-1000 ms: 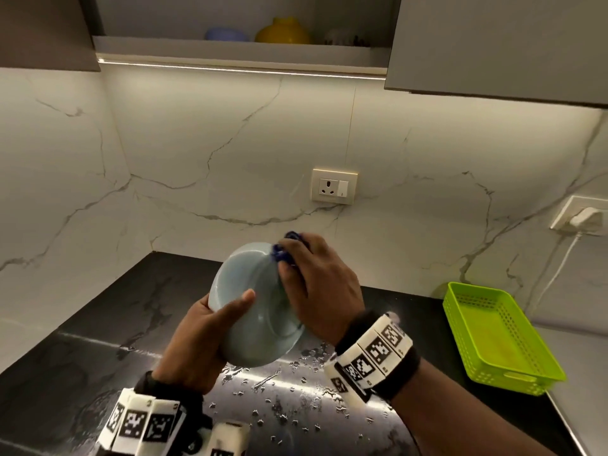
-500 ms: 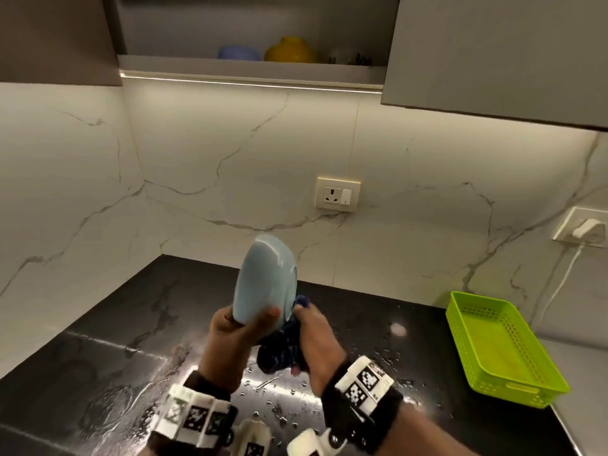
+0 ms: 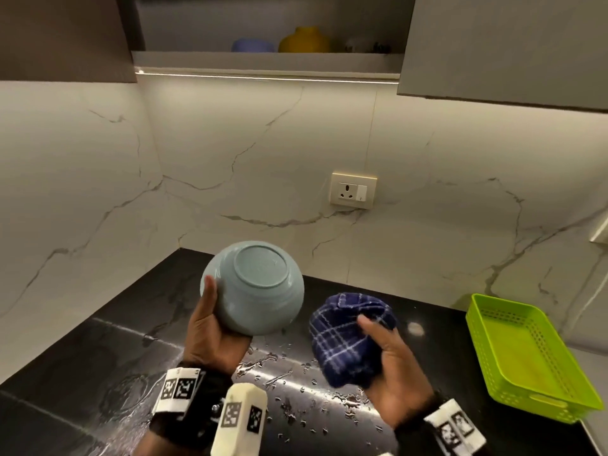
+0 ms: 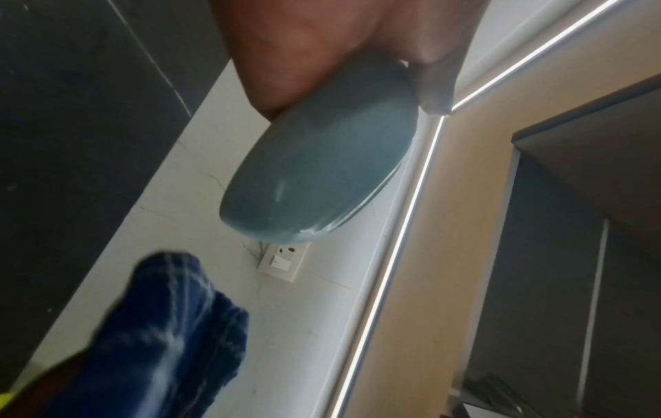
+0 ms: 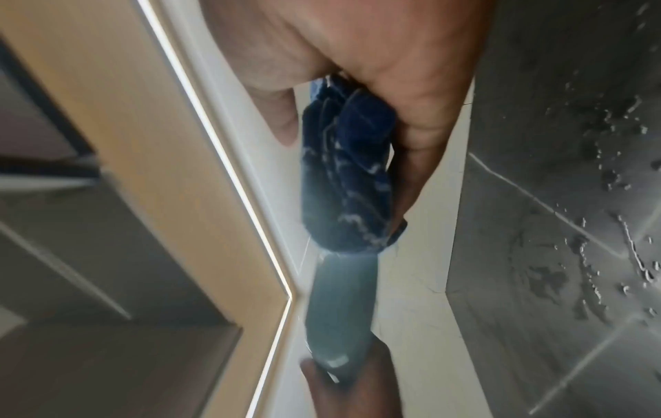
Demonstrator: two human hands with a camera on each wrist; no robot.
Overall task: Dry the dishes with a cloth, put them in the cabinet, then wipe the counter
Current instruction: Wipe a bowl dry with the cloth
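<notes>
While my left hand (image 3: 210, 334) grips the bowl (image 3: 253, 287), my right hand (image 3: 391, 360) squeezes the cloth (image 3: 345, 337) at three o'clock; next I wipe its bottom.

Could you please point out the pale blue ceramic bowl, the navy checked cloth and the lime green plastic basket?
Pale blue ceramic bowl (image 3: 260, 264): head view, on its flat underside.
Navy checked cloth (image 3: 342, 340): head view, on its bunched middle.
Lime green plastic basket (image 3: 526, 352): head view, on its bare floor.

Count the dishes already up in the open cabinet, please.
2 clear ones: a blue bowl at left and a yellow dish beside it on the shelf. Something pale and blurred sits further right; more may be hidden.
</notes>
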